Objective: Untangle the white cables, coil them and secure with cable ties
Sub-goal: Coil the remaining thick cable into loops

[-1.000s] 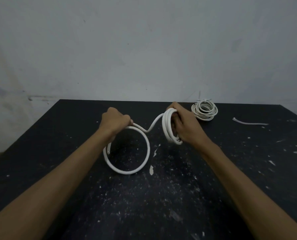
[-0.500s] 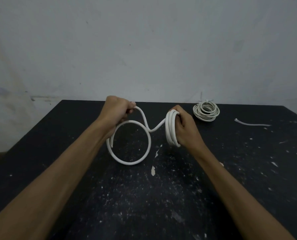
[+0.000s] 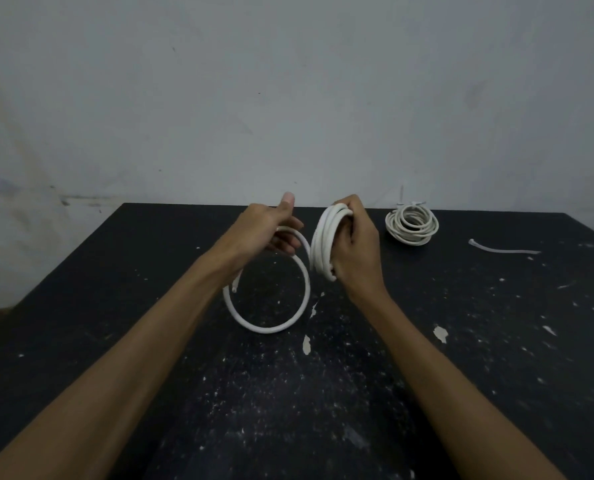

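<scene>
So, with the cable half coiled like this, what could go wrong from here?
1. The right hand alone pinches the stacked turns of the coil; a slack grip could let them spring apart.
2. The last loop hangs loose from the left hand, its cut end free, so it may twist or join unevenly.
3. The spare cable tie lies away to the right, near the tied coil; reaching it frees one hand.
</scene>
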